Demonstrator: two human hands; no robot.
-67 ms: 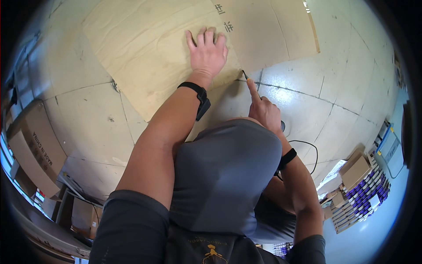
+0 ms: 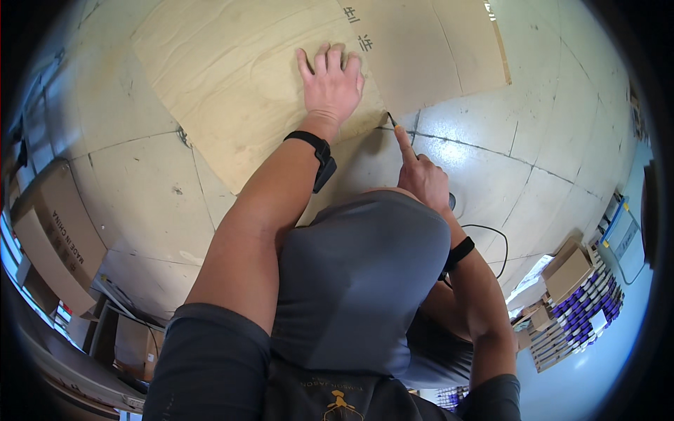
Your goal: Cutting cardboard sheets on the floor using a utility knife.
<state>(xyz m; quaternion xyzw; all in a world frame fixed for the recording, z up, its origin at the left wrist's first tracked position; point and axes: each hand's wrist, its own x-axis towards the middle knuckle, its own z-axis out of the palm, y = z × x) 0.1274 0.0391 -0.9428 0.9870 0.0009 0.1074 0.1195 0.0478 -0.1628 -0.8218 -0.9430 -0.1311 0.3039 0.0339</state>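
My left hand (image 2: 332,88) lies flat with fingers spread on a tan sheet (image 2: 225,91) marked with wavy, grain-like lines. The sheet borders a browner cardboard panel (image 2: 414,56) with dark printing along the join. Closed around a slim utility knife (image 2: 391,119) is my right hand (image 2: 423,179), its index finger stretched along the tool. The knife's dark tip meets the near edge of the cardboard, just by the corner where the two surfaces join. Most of its handle is hidden inside my fingers.
My bent knee (image 2: 358,274) rises between my arms. Large tiles make up the floor (image 2: 151,189). A cardboard carton (image 2: 60,238) stands at the left. At the right are a smaller box (image 2: 567,274) and stacked purple and white items (image 2: 590,309). A black cable (image 2: 504,242) loops beside my right wrist.
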